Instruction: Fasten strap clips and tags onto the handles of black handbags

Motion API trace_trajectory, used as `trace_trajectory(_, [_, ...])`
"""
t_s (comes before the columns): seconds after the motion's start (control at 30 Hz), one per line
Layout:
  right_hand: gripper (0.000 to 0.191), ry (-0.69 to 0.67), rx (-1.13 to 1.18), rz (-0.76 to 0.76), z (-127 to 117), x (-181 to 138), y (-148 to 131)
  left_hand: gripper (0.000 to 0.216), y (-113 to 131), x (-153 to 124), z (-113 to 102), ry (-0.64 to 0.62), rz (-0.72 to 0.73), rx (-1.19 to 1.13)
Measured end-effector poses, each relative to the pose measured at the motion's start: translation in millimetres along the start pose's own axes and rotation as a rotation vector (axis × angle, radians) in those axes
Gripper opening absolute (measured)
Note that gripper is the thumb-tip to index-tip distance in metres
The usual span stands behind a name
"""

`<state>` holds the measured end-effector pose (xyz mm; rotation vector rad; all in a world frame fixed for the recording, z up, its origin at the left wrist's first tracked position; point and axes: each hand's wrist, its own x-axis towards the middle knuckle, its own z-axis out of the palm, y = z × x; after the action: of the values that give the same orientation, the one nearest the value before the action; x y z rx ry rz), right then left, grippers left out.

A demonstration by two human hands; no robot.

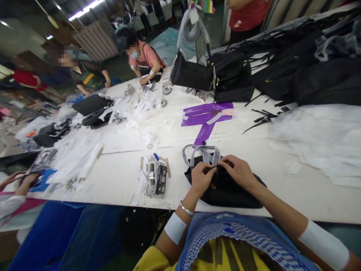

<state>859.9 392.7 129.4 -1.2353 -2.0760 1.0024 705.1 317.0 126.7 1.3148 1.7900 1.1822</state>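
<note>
A black handbag (225,190) lies flat on the white table (282,180) right in front of me, its handles (201,152) wrapped in clear plastic and pointing away. My left hand (201,178) rests on the bag's top edge with fingers pinched on it. My right hand (239,171) pinches the same top edge from the other side. Both hands meet near the bag's opening. What exactly sits between the fingertips is too small to make out.
A small pile of tools and paper strips (155,175) lies left of the bag. Purple tape (207,114) marks the table beyond it. More black bags (214,75) stand at the back, white wrapping (324,139) at right. Two people work at the far left end.
</note>
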Motion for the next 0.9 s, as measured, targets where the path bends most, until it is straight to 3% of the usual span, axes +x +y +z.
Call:
trace_trajectory(0.1, [0.024, 0.009, 0.038, 0.110, 4, 3, 10, 0.016, -4, 1, -1, 0.023, -0.108, -0.157])
trace_trajectory(0.27, [0.024, 0.060, -0.101, 0.135, 0, 3, 16, 0.021, -5, 7, -18, 0.121, -0.205, -0.342])
trace_trajectory(0.5, [0.026, 0.020, -0.085, -0.052, -15, -7, 5, 0.027, 10, 25, -52, 0.120, -0.178, -0.364])
trace_trajectory(0.67, [0.046, -0.177, -0.376, -0.155, -2, -22, -4, 0.029, 13, 18, -49, 0.084, -0.231, -0.385])
trace_trajectory(0.73, [0.053, -0.190, -0.482, -0.186, 4, -28, 1, 0.031, 10, 8, -50, 0.085, -0.268, -0.436])
trace_trajectory(0.83, [0.034, -0.176, -0.531, -0.183, 4, -25, 20, 0.032, 6, -8, -61, 0.119, -0.327, -0.512])
trace_trajectory(0.9, [0.019, -0.156, -0.546, -0.107, -4, -15, 36, 0.029, 7, -18, -75, 0.231, -0.362, -0.623])
